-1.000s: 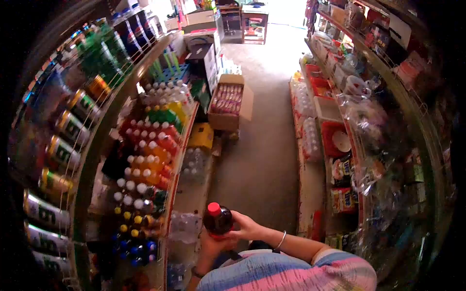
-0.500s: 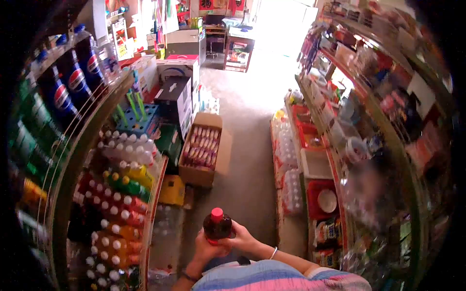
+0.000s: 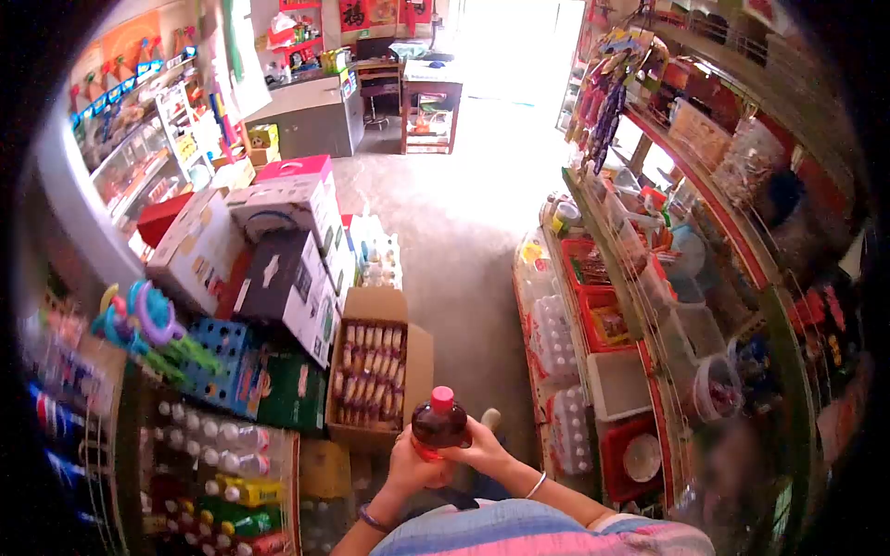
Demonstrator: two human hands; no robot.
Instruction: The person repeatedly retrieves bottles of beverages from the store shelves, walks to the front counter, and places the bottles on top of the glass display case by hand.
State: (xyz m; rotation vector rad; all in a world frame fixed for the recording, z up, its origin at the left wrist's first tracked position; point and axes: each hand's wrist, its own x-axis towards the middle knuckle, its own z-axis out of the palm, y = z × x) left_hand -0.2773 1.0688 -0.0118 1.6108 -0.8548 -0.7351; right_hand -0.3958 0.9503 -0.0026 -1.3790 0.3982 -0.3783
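A dark drink bottle (image 3: 439, 422) with a red cap stands upright in front of my body, held between both hands. My left hand (image 3: 413, 466) is wrapped round its lower left side, a dark band on that wrist. From the right, my right hand (image 3: 479, 448) grips the bottle too, with a pale bracelet on the wrist. The fingers of both hands are closed round the bottle and partly hide its label. Just beyond it sits an open cardboard box (image 3: 422, 371) filled with rows of small wrapped packs.
Shelves of drink bottles (image 3: 222, 445) line my left, with stacked boxes (image 3: 283, 278) and a blue crate (image 3: 222, 357) beyond. At my right, shelves hold a white tray (image 3: 619, 382), a red tray (image 3: 623, 477) and packed bottles (image 3: 570, 431). A grey floor aisle (image 3: 454, 250) leads to a bright doorway.
I have moved forward along the aisle; the cardboard box and shelves are nearer. Both hands still hold the bottle, which sits slightly further right in view. A shoe tip now shows beside it.
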